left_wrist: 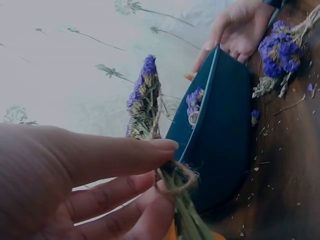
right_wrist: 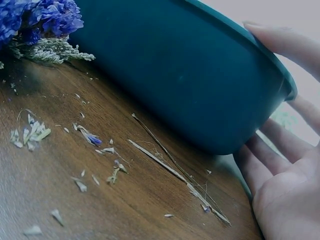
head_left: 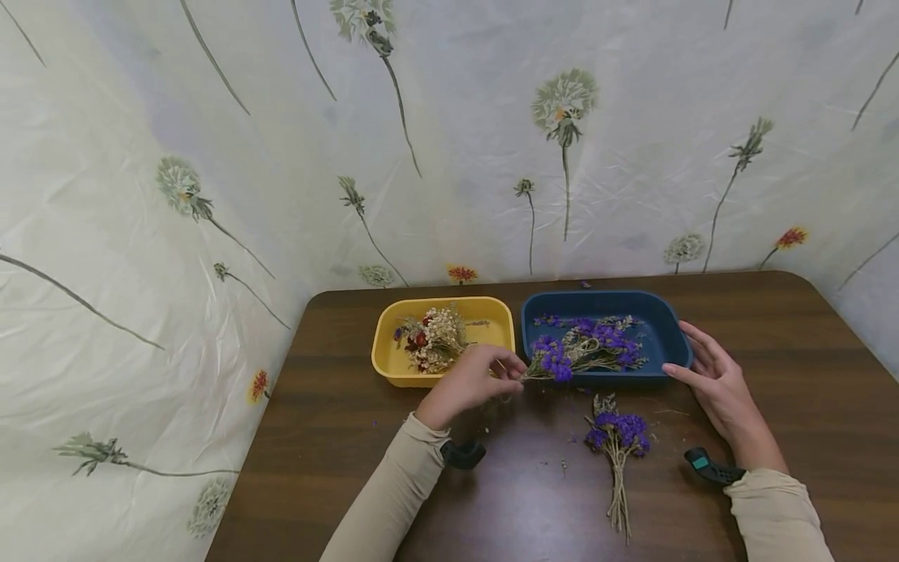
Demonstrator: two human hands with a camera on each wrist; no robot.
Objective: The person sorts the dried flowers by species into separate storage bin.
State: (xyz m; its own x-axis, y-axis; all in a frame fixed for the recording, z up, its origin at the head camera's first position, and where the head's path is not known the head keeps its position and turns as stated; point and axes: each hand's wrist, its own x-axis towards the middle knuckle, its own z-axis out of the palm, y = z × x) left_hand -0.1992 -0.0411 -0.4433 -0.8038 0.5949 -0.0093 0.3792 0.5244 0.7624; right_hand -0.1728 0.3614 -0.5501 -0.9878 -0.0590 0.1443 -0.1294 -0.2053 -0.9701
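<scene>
My left hand (head_left: 481,378) pinches a small bunch of purple dried flowers (head_left: 551,361) by its stems, where a loop of twine (left_wrist: 182,182) goes round them. The flower heads reach over the front left rim of the blue tray (head_left: 597,377). At that tray's right end my right hand (head_left: 726,386) grips the corner, thumb on the rim and fingers along the outer side. More purple dried flowers (head_left: 607,336) lie inside the blue tray. In front of it, another purple bunch (head_left: 618,437) lies on the table, stems toward me.
A yellow tray (head_left: 382,347) holding cream and red dried flowers (head_left: 435,339) stands left of the blue one. Small petals and broken stems (right_wrist: 165,167) are scattered over the brown wooden table (head_left: 337,468). A flower-patterned sheet (head_left: 456,156) hangs behind the table.
</scene>
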